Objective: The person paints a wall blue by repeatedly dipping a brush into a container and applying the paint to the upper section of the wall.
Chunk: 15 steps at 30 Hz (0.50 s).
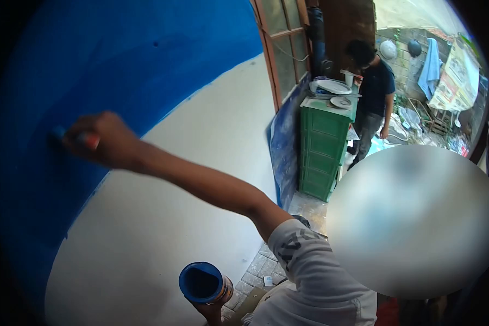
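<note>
My right hand (pixel 106 141) is closed around a paintbrush (pixel 92 142), whose reddish handle shows between the fingers. The brush's blue-stained tip is against the blue-painted part of the wall (pixel 130 81), slightly smeared by motion. Below and right of a ragged border, the wall is white (pixel 163 228). Low in the view, my left hand (pixel 211 313) grips a paint can (pixel 227 290) from underneath. Dark blue paint coats the can's rim and inside. My right arm in a white sleeve stretches across the view to the left.
A green cabinet (pixel 318 146) with plates on top stands beyond the wall's end, beside a wood-framed window (pixel 280 43). Another person (pixel 376 87) in dark clothes stands behind it. Paving bricks (pixel 261 266) cover the floor. A blurred oval hides the right side.
</note>
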Tool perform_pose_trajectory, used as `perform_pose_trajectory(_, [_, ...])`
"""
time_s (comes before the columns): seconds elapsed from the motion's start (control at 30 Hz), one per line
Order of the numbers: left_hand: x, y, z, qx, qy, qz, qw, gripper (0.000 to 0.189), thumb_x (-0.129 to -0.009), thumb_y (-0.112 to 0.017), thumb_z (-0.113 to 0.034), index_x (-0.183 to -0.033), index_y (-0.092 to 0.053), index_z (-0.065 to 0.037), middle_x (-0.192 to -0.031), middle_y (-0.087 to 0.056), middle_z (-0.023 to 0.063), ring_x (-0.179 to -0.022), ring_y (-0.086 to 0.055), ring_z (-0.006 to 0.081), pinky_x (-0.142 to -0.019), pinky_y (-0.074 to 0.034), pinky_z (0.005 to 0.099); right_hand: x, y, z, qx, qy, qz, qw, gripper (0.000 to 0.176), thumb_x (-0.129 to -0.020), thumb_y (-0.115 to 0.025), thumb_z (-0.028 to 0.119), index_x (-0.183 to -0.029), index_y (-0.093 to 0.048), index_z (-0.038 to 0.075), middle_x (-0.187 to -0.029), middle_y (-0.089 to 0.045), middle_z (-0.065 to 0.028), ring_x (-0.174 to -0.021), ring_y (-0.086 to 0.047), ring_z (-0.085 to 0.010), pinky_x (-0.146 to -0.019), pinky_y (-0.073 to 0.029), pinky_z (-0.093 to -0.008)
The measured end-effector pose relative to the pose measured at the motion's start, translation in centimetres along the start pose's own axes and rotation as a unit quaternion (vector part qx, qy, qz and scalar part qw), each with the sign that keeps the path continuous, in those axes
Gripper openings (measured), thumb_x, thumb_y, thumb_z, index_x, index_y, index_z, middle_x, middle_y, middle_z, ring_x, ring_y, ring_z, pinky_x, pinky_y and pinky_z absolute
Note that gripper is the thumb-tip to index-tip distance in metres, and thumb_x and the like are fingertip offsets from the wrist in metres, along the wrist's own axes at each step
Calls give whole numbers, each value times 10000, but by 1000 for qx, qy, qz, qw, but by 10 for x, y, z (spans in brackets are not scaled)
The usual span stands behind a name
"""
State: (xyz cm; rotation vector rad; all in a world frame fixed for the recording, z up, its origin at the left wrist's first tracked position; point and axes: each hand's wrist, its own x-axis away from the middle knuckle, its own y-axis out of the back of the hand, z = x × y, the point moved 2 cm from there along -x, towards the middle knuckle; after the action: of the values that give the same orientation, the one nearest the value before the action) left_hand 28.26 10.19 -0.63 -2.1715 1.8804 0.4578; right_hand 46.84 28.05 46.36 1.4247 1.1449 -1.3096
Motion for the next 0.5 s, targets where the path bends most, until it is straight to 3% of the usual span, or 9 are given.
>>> perform_pose_trajectory(0.03, [-2,-3,2,-1,2,7,1000,1285,-513,-1087,-266,-1538,-342,-50,-1424,-585,170,-1301,-614,314,-1110,-515,475,-2,17,-17,-21,-12,-47,999,131,-966,-754,153,-988,-779,26,-865,-758,-123,-734,-738,-216,-648,-593,-333])
perform_pose_trajectory(0.1, [-4,-6,3,1,-3,15,1000,1287,-512,-1087,-267,-1538,-341,-51,-1424,-584,169,-1302,-613,313,-1110,-514,474,-8,53,-40,-53,-133,-89,986,157,-985,-750,169,-988,-778,15,-855,-767,-117,-705,-725,-156,-624,-575,-285])
perform_pose_trajectory(0.2, [-4,-16,3,4,-4,25,1000,1290,-511,-1088,-268,-1539,-340,-51,-1425,-583,169,-1304,-611,312,-1111,-514,474,-22,102,-44,-37,-176,-143,973,157,-990,-746,161,-990,-773,6,-819,-757,-103,-655,-695,-118,-573,-541,-270])
perform_pose_trajectory(0.27, [-4,-23,3,3,-7,35,999,1291,-511,-1088,-269,-1540,-339,-51,-1426,-583,168,-1306,-610,312,-1111,-514,474,-30,113,-34,136,-69,-175,973,145,-995,-731,145,-946,-756,11,-791,-737,-86,-593,-670,-142,-522,-512,-295])
perform_pose_trajectory(0.3, [-3,-26,2,4,-10,38,999,1292,-511,-1088,-270,-1540,-338,-51,-1426,-582,168,-1306,-610,312,-1111,-513,474,-33,109,-28,129,-65,-174,974,145,-995,-731,145,-946,-756,11,-791,-737,-86,-593,-670,-142,-522,-512,-295])
perform_pose_trajectory(0.37, [1,-30,-1,4,-14,39,999,1294,-510,-1089,-271,-1541,-337,-51,-1426,-582,168,-1308,-609,311,-1112,-513,474,-33,71,-2,246,40,-122,961,144,-991,-727,125,-892,-726,21,-750,-700,-79,-550,-640,-179,-498,-487,-319])
perform_pose_trajectory(0.43, [6,-32,-5,3,-23,36,999,1296,-509,-1089,-271,-1541,-336,-52,-1427,-581,168,-1309,-608,311,-1112,-513,474,-37,29,17,140,50,-105,983,164,-978,-736,117,-849,-693,26,-718,-663,-76,-525,-618,-214,-500,-502,-330])
perform_pose_trajectory(0.5, [13,-34,-11,0,-36,34,999,1298,-509,-1089,-272,-1542,-335,-52,-1427,-581,167,-1310,-607,310,-1113,-513,474,-42,-10,33,70,90,-15,993,139,-984,-713,136,-910,-687,20,-822,-691,-145,-707,-720,-292,-610,-577,-388])
